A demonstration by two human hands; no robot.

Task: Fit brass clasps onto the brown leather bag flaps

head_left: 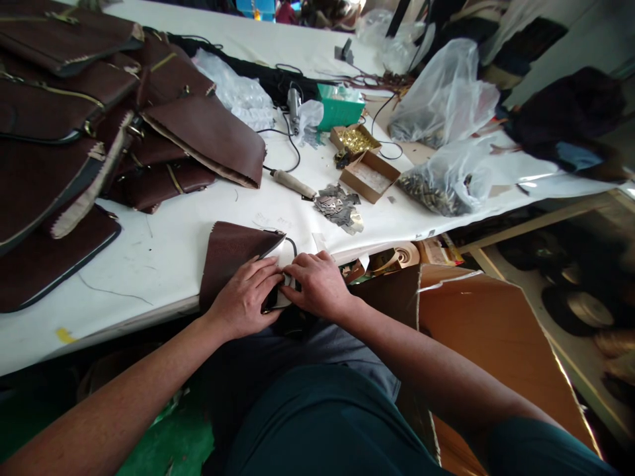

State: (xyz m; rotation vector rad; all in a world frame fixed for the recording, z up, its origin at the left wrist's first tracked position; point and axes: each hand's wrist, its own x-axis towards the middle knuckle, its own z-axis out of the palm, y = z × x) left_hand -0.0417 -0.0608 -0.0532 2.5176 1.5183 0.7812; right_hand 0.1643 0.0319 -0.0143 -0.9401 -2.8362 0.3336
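Observation:
A dark brown leather bag piece lies at the table's front edge, partly overhanging toward my lap. My left hand grips its near right side, thumb below and fingers over the top. Close against those fingers, my right hand is closed in a pinch at the piece's pale edge. Whatever is between its fingertips is too small and covered to make out. A thin dark cord or edging curves up just behind the right fingers. My hands hide much of the piece's right end.
Brown leather bags are heaped on the left of the white table. Beyond my hands lie flat metal plates, a handled tool, an open box and a box of brass-coloured parts. A large cardboard box stands at right.

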